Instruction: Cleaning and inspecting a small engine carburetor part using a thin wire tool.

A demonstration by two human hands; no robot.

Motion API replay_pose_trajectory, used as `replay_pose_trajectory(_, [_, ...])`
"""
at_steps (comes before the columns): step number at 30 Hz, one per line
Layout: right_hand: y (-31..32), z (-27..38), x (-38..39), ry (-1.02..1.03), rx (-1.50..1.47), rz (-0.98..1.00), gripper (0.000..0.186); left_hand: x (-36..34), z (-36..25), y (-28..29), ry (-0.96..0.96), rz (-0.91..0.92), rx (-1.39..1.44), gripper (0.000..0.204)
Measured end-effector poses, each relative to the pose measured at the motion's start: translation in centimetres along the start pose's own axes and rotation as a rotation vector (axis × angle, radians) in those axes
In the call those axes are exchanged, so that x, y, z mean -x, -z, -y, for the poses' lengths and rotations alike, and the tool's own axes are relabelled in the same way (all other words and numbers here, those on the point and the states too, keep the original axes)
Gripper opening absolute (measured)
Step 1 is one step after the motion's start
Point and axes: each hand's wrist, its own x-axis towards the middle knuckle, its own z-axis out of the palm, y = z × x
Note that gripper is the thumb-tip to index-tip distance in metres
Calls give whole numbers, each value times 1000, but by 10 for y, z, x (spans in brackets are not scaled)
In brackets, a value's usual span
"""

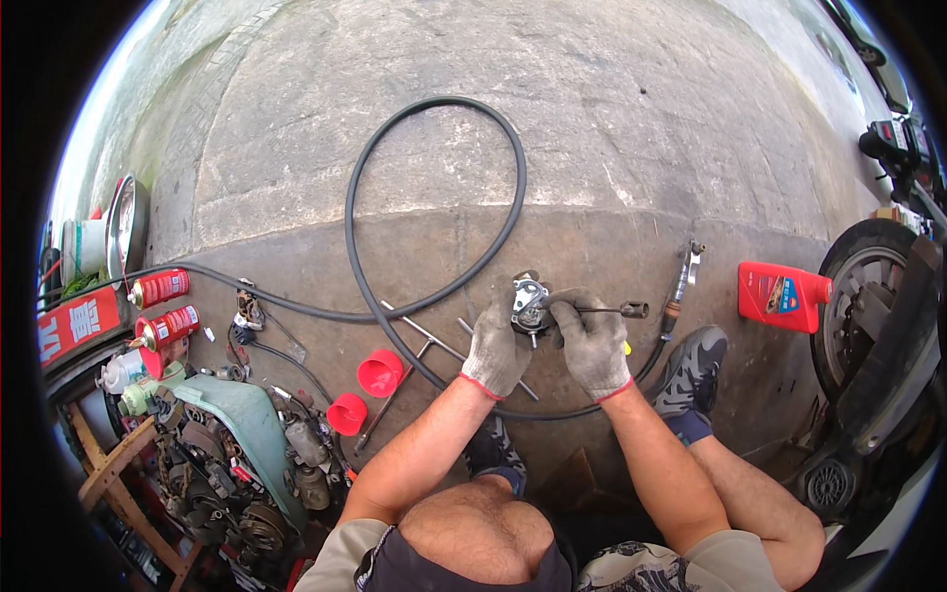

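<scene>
My left hand (498,350), in a grey work glove with a red cuff, is closed around a small silver metal part that looks like a carburetor (530,301). Gloved likewise, my right hand (590,345) grips a thin dark tool (602,310) with a socket-like end (634,310) pointing right. Its fingertips meet the right side of the carburetor, so the tool's other end is hidden. Below my left wrist lie two red round caps (380,373), with a T-handle wrench (430,341) beside them on the ground.
A black hose (352,197) loops across the concrete to an air gun (681,288). Red spray cans (163,287) and a green bin (247,414) of metal parts stand left. On the right are a red oil bottle (779,296) and a motorcycle wheel (868,286).
</scene>
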Motion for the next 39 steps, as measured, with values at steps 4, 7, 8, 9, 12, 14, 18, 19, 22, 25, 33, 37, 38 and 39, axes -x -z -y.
replay_pose_trajectory(4, [-4, 1, 4, 68, -5, -39, 9, -1, 3, 5, -12, 17, 20, 42])
replay_pose_trajectory(7, [-4, -3, 4, 26, -24, -42, 9, -1, 3, 4, -20, 17, 14, 44])
replay_pose_trajectory(8, [-5, -4, 4, 73, -4, -55, 9, -1, 3, 4, -19, 17, 15, 44])
replay_pose_trajectory(9, [-4, -3, 4, 72, -3, -55, 9, -1, 2, 6, -8, 27, 17, 45])
replay_pose_trajectory(12, [-1, 0, 5, 7, -97, -39, 9, 1, 1, 1, 7, 29, 17, 50])
replay_pose_trajectory(14, [-2, -4, 5, 8, -150, -55, 10, 3, 0, -3, 11, 21, 17, 53])
replay_pose_trajectory(18, [0, 3, 4, -58, -236, 0, 13, 5, -3, -4, 12, 50, 28, 59])
replay_pose_trajectory(19, [0, 3, 4, -68, -239, 9, 13, 6, -4, -4, 17, 47, 33, 60])
replay_pose_trajectory(22, [1, 1, 4, -77, -238, 23, 13, 5, -3, 0, 32, 71, 30, 61])
replay_pose_trajectory(25, [2, 5, 5, -76, -221, 18, 13, 4, -3, 1, 41, 93, 30, 61])
replay_pose_trajectory(33, [-4, 12, 8, 16, -104, -75, 9, 7, 1, -5, 8, 31, 15, 60])
replay_pose_trajectory(37, [-5, 7, 8, 5, -129, -92, 9, 7, 0, -7, 26, 45, 4, 59])
replay_pose_trajectory(38, [-5, 6, 8, 10, -145, -100, 10, 7, 0, -7, 28, 46, 4, 59])
replay_pose_trajectory(39, [-4, 1, 7, 11, -144, -101, 10, 7, 0, -8, 32, 60, 0, 60])
